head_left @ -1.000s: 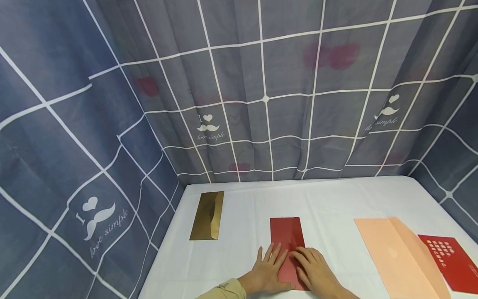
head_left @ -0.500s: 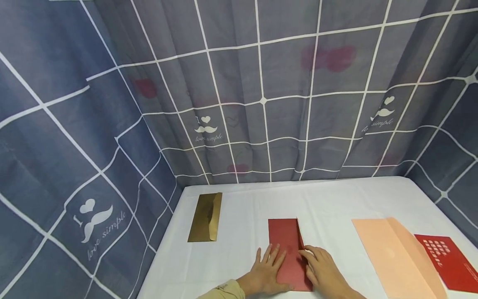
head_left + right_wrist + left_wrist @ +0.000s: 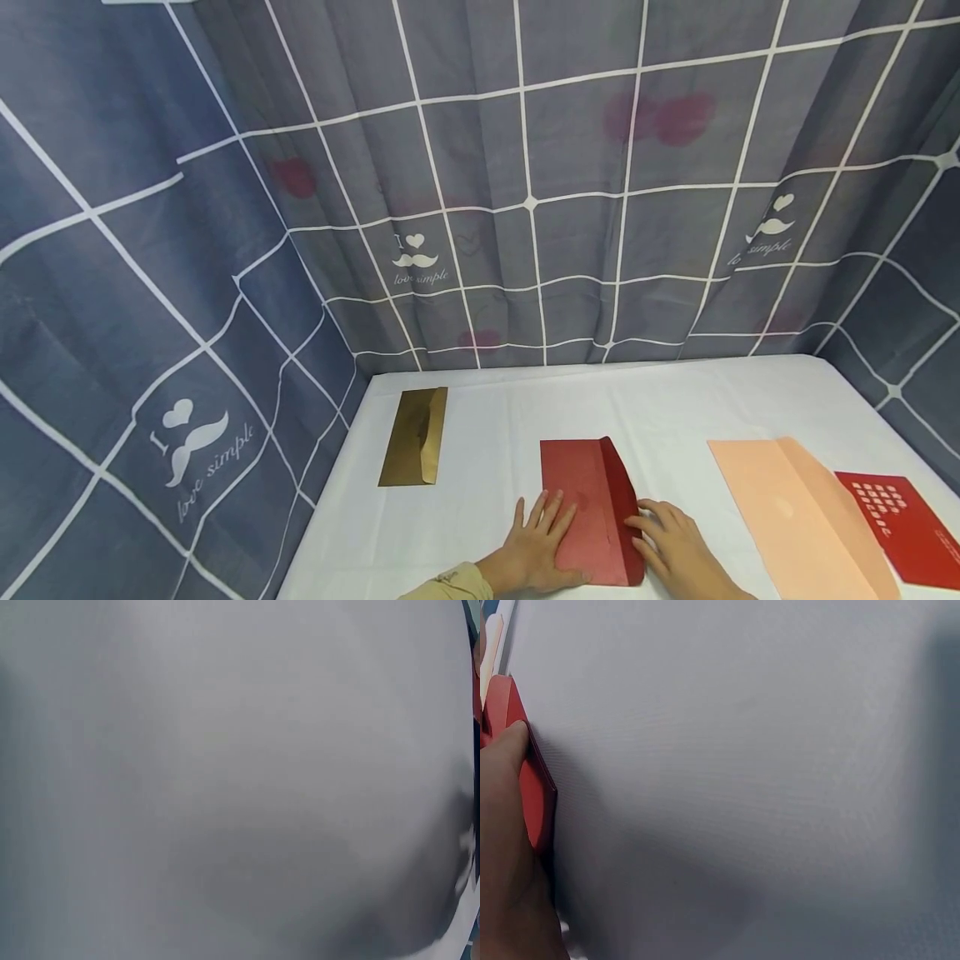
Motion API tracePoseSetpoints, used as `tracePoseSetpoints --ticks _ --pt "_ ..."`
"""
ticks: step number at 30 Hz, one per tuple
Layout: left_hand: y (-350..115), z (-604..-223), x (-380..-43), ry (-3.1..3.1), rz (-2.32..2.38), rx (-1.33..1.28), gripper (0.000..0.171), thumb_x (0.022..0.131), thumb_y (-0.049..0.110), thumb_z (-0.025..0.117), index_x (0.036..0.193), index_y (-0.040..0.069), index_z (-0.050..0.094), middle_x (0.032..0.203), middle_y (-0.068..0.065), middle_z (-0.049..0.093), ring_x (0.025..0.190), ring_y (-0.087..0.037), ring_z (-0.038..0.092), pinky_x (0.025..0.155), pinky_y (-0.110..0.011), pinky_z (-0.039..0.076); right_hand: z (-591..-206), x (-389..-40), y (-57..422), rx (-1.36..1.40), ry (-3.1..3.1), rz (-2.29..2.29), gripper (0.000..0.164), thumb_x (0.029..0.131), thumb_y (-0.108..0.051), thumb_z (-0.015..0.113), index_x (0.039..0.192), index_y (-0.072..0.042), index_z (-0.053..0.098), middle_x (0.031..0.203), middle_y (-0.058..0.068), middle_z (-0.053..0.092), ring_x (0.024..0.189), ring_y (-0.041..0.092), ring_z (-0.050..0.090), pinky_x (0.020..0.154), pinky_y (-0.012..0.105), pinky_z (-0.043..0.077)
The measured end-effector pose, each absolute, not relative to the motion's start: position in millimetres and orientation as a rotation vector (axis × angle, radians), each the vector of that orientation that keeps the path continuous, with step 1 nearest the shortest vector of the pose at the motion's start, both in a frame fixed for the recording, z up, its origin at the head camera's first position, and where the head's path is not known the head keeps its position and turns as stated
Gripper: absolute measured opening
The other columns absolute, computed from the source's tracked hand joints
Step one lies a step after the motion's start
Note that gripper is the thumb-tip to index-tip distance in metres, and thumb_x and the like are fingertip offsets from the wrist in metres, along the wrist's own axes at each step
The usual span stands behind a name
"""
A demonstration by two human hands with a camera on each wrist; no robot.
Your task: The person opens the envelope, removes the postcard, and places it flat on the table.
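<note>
A red envelope (image 3: 581, 500) lies on the white table, its darker flap (image 3: 617, 500) folded out to the right. Spread fingers of my left hand (image 3: 531, 546) rest flat on the envelope's lower left part. At the flap's right edge is my right hand (image 3: 678, 546), its fingers slightly bent and the fingertips touching the flap. The left wrist view catches the thumb along the envelope's edge (image 3: 536, 799). Mostly tabletop fills the right wrist view, with a bit of red at the far right.
A gold envelope (image 3: 408, 437) lies at the back left. On the right are a peach envelope (image 3: 787, 508) with its flap out and a red printed envelope (image 3: 903, 529) partly beside it. Grid-patterned curtains (image 3: 487, 208) border the table (image 3: 495, 417).
The right hand has moved right, turning the red envelope's flap outward from its folded position. The left hand has stayed pressed on the envelope.
</note>
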State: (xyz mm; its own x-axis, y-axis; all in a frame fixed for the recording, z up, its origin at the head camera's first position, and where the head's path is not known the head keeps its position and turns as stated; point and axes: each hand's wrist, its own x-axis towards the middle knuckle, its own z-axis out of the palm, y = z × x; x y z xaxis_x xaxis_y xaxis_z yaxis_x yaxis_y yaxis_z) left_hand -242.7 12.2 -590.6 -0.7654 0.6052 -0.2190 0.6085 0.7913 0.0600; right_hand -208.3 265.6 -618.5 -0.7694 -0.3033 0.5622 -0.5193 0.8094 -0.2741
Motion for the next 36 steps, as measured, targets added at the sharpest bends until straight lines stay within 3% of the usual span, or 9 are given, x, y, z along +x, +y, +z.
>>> tracePoseSetpoints --ticks 5,12,21,24,26,28,32,33,36 --pt "12 -597 -243 2.801 -0.076 0.974 0.093 0.08 0.084 0.022 0.154 0.027 0.015 0.157 0.0 0.016 0.143 -0.022 0.009 0.108 -0.053 0.016 -617 -209 270 0.623 -2.495 0.609 0.027 0.078 -0.014 0.076 0.103 -0.02 0.07 0.118 0.005 0.055 0.106 0.025 0.047 0.085 0.044 0.032" --pt "11 -598 -246 2.822 -0.114 0.957 0.093 0.08 0.085 0.02 0.154 0.029 0.015 0.157 0.001 0.017 0.143 -0.022 0.01 0.109 -0.053 0.016 -610 -217 264 0.546 -2.479 0.561 0.012 0.08 -0.015 0.074 0.091 -0.018 0.071 0.107 0.005 0.056 0.098 0.028 0.049 0.073 0.042 0.036" --pt "12 -596 -243 2.806 -0.121 0.947 0.094 0.079 0.085 0.018 0.154 0.029 0.012 0.158 0.002 0.013 0.143 -0.022 0.01 0.109 -0.054 0.016 -605 -223 251 0.497 -2.546 0.389 0.019 0.074 -0.013 0.077 0.09 -0.015 0.068 0.097 0.003 0.054 0.09 0.031 0.052 0.069 0.042 0.038" --pt "11 -598 -243 2.804 -0.117 0.95 0.093 0.08 0.085 0.018 0.154 0.029 0.012 0.158 0.002 0.013 0.143 -0.022 0.01 0.109 -0.054 0.016 -607 -223 248 0.561 -2.533 0.356 0.007 0.09 -0.02 0.062 0.092 -0.015 0.066 0.097 0.003 0.053 0.09 0.03 0.051 0.069 0.042 0.039" --pt "11 -599 -243 2.8 -0.113 0.954 0.093 0.08 0.085 0.017 0.154 0.029 0.012 0.158 0.001 0.013 0.143 -0.022 0.01 0.109 -0.054 0.015 -610 -223 246 0.6 -2.504 0.324 0.025 0.099 -0.027 0.044 0.09 -0.015 0.064 0.094 0.001 0.05 0.084 0.025 0.049 0.067 0.038 0.038" --pt "11 -600 -244 2.794 -0.11 0.955 0.093 0.08 0.085 0.017 0.154 0.03 0.011 0.158 0.002 0.012 0.143 -0.022 0.009 0.109 -0.054 0.015 -611 -223 243 0.63 -2.475 0.303 0.029 0.098 -0.027 0.039 0.087 -0.015 0.063 0.088 -0.001 0.048 0.078 0.021 0.047 0.063 0.034 0.035" --pt "11 -600 -245 2.791 -0.134 0.958 0.093 0.08 0.085 0.016 0.154 0.03 0.012 0.158 0.002 0.013 0.143 -0.021 0.01 0.109 -0.053 0.016 -606 -223 230 0.567 -2.572 0.329 0.005 0.085 -0.012 0.061 0.084 -0.015 0.064 0.08 -0.004 0.05 0.071 0.018 0.049 0.058 0.031 0.032" --pt "11 -599 -244 2.794 -0.143 0.962 0.093 0.08 0.085 0.016 0.154 0.03 0.012 0.158 0.002 0.013 0.143 -0.021 0.011 0.109 -0.053 0.016 -603 -224 226 0.522 -2.635 0.367 0.009 0.078 -0.008 0.067 0.084 -0.014 0.065 0.079 -0.004 0.052 0.07 0.019 0.052 0.057 0.032 0.034" --pt "11 -598 -243 2.8 -0.161 0.964 0.093 0.08 0.085 0.016 0.154 0.029 0.013 0.157 0.002 0.014 0.143 -0.021 0.011 0.109 -0.052 0.017 -591 -231 215 0.326 -2.855 0.634 0.007 0.08 -0.006 0.07 0.086 -0.008 0.066 0.079 0.0 0.059 0.071 0.021 0.06 0.059 0.035 0.044"
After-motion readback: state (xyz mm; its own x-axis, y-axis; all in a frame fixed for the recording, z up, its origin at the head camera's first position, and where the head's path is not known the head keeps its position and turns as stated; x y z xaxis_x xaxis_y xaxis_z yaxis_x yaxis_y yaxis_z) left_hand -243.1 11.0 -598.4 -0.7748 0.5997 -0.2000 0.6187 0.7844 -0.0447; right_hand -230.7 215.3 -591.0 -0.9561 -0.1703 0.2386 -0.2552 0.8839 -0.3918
